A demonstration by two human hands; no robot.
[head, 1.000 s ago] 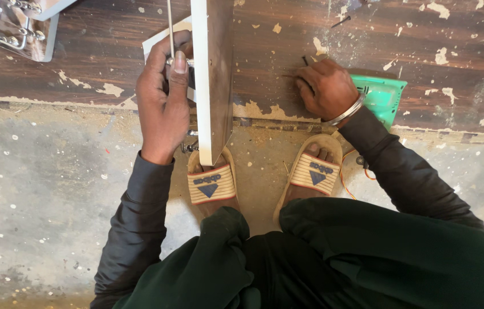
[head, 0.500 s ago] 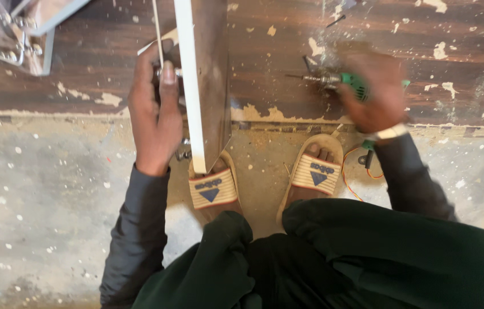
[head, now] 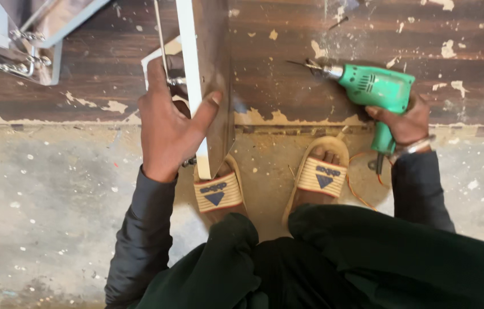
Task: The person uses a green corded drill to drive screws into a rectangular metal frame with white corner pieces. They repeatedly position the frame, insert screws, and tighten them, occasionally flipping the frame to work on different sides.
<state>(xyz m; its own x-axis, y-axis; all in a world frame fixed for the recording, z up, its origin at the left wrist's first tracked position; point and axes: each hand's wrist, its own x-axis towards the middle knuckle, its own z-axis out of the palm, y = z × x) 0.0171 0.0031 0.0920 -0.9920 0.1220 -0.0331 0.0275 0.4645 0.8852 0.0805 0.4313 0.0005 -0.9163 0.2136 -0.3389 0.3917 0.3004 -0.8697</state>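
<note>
Two hands were busy. My left hand was wrapped around the white edge of a wooden board standing upright on the floor, its lower end against my left sandal. My right hand was closed on the handle of a green drill, whose bit pointed left, well apart from the board.
</note>
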